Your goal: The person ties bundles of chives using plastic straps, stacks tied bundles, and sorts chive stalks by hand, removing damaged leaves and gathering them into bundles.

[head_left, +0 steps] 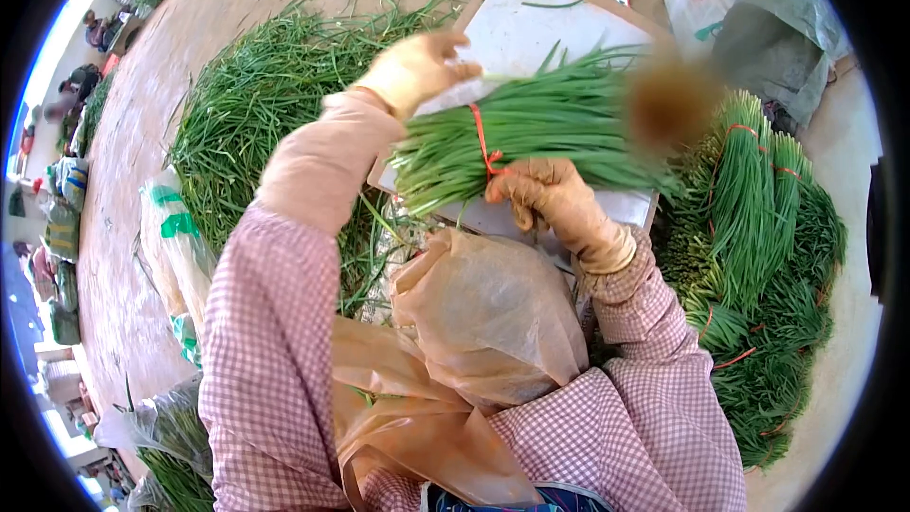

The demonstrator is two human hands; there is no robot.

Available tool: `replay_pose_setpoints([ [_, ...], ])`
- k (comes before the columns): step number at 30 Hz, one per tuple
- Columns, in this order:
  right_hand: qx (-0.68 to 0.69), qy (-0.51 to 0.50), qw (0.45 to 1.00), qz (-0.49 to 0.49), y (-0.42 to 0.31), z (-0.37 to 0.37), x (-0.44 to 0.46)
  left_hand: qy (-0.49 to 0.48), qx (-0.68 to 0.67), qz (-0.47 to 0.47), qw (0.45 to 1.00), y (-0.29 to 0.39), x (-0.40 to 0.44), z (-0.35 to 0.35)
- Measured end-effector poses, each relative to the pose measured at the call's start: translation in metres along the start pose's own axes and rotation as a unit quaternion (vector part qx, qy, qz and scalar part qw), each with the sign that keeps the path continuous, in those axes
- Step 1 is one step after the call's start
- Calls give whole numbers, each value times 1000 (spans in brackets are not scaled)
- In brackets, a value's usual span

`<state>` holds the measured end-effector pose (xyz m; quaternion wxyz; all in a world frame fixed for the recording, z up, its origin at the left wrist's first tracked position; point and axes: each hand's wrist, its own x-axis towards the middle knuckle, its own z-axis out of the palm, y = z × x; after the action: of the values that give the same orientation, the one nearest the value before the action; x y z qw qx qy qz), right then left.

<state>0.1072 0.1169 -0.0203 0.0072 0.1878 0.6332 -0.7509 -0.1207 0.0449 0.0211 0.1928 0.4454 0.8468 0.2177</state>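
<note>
Sleeve [270, 341] at 8 o'clock; left hand [415, 71] at 11, fingers half-open, hold unclear. Right hand [559, 201] curls at the band [483, 137] on the bundle [559, 123] at 12, grip unclear. Banding seems underway, calling for a steadied knot.

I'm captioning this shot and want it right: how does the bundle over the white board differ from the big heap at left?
The bundle has a red band round it; the heap shows none. The bundle's leaves run mostly one way, while the heap's lie tangled. The heap is also larger than the bundle. Both are long, thin green leaves.
</note>
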Motion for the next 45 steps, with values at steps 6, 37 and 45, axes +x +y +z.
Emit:
replay_pose_setpoints([
  [6,-18,2,1000,-21,-39,0,28,21,54,151,987,34,-64,-29],
  [37,130,94,977,-140,24,49,-33,54,271,79,958,25,-49,39],
  [45,310,135,903,-265,-81,74,-14,99,412,74,903,33,-67,52],
])
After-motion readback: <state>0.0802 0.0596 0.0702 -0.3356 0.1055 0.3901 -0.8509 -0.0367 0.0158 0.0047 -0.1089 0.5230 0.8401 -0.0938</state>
